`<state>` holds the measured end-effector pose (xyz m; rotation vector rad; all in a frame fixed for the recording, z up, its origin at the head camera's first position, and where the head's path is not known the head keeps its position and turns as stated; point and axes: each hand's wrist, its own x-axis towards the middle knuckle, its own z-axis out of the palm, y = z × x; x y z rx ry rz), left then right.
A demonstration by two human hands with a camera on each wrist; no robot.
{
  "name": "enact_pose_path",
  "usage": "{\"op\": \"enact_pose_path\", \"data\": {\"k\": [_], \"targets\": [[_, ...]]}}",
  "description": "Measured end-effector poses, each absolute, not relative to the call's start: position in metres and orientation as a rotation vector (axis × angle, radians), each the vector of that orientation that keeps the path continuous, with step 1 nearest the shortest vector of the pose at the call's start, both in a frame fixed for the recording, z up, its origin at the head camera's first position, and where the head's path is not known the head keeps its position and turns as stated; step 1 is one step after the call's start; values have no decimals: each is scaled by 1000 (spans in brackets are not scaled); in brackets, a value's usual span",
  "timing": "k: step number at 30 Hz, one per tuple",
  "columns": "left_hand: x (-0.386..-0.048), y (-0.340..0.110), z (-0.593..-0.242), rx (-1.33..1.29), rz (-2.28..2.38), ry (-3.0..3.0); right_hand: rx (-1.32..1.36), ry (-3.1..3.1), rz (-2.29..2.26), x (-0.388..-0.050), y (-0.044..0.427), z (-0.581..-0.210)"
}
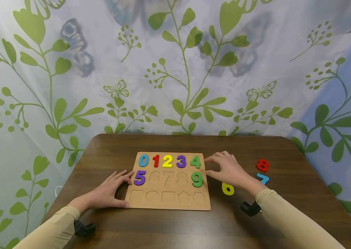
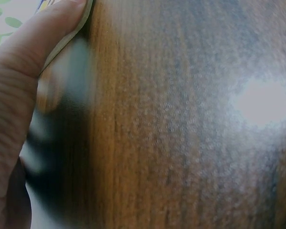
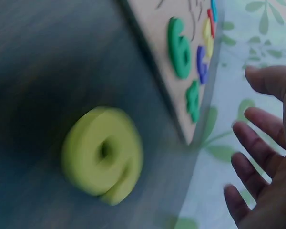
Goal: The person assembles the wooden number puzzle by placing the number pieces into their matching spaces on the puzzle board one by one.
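Touching the left edge of the wooden board [image 1: 175, 206] on the brown surface [image 1: 163, 230], the left hand [image 1: 111, 192] has spread, released fingers, with its thumb by the near corner. The right hand [image 1: 228, 169] is just beside the board's right edge, near the green 4 [image 1: 197, 162] and green 9 [image 1: 197, 181], its fingers parted and grasping nothing. The yellow 6 [image 1: 224, 188] lies beneath its wrist side, with the red 8 [image 1: 262, 165] and blue 7 [image 1: 264, 177] farther right.

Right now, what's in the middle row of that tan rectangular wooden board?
A purple 5-shaped piece and green 9-shaped piece; the 6, 7 and 8 recesses between lie empty. What the pieces cover can't be seen.
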<state>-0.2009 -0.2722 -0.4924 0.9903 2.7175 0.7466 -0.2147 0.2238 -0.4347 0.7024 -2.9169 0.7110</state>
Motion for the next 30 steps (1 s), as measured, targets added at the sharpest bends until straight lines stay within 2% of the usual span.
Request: {"op": "enact_pose_path", "data": {"k": [7,12,30], "targets": [[-199,-272,-491,977,743,2719,608,-3038,974,-191,269,-455],[-198,-272,-490,971,755,2715,570,-3064,1001,-177,291,-470],[-200,-272,-494,980,755,2721,460,-3004,824,-164,308,-491]]}}
